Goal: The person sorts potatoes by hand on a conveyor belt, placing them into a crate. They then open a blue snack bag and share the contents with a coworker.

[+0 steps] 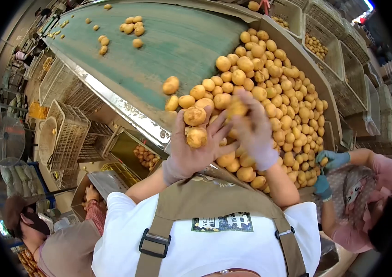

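Note:
My left hand (205,158) wears a pale thin glove and is turned palm up with its fingers spread. Two round yellow-brown potatoes rest in it, an upper potato (195,116) and a lower potato (197,137). Close by on the right, my right hand (254,134), also gloved, is smeared by motion. A blurred potato (237,108) is at its fingers. Below and beyond both hands lies a large heap of potatoes (279,99), partly hidden by them. A loose potato (170,85) lies on the belt just past my left hand.
The green conveyor belt (182,41) carries scattered potatoes and has a worn metal edge (126,108). At right, a co-worker's blue-gloved hand (332,158) holds a potato. Another person (66,244) reaches into a box at left. Plastic crates (69,134) stand left, with more crates (323,44) right.

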A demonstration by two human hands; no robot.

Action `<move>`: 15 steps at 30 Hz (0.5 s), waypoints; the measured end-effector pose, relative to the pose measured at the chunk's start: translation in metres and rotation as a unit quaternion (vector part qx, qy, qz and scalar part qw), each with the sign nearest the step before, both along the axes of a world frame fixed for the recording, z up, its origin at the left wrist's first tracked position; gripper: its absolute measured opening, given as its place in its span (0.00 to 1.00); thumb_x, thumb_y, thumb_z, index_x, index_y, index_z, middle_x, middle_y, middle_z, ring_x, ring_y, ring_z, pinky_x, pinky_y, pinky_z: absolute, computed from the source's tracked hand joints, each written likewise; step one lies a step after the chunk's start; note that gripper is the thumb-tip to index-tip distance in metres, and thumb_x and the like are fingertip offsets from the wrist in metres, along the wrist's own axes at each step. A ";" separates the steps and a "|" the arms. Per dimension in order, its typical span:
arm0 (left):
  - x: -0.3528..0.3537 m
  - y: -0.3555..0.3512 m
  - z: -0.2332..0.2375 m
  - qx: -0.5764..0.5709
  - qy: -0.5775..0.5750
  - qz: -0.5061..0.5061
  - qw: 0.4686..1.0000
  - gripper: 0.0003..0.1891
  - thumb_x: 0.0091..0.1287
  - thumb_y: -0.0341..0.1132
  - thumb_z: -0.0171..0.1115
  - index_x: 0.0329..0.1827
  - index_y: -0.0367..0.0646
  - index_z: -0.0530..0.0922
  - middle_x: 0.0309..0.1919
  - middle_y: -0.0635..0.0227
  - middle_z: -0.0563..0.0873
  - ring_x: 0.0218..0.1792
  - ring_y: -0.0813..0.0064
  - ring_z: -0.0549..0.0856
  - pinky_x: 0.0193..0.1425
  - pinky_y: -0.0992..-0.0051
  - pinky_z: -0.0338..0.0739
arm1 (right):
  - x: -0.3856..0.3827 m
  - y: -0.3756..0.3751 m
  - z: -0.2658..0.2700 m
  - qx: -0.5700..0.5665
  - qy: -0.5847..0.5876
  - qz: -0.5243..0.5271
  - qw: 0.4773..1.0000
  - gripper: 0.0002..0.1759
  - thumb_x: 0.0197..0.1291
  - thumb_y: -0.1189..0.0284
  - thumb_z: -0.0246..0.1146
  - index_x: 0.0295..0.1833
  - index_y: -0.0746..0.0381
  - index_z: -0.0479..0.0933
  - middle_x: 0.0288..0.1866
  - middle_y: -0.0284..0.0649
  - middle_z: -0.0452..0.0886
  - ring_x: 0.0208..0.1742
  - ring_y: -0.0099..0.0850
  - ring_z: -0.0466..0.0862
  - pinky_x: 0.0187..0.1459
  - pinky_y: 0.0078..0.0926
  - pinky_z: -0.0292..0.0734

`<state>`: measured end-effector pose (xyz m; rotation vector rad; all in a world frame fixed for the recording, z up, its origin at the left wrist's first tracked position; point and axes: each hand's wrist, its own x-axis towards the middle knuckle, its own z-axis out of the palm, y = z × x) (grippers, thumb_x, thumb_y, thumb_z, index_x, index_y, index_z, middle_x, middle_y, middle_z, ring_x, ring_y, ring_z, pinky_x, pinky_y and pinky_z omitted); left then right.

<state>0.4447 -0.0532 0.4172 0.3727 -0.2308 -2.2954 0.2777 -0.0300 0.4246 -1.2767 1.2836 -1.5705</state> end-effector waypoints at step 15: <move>0.221 -0.009 -0.044 -0.112 0.063 0.238 0.963 0.23 0.74 0.48 0.61 0.68 0.49 0.76 0.69 0.60 0.77 0.62 0.63 0.80 0.64 0.60 0.78 | -0.075 -0.026 -0.034 0.058 0.537 0.002 0.842 0.30 0.62 0.60 0.64 0.68 0.59 0.76 0.56 0.45 0.83 0.59 0.44 0.81 0.66 0.43 0.68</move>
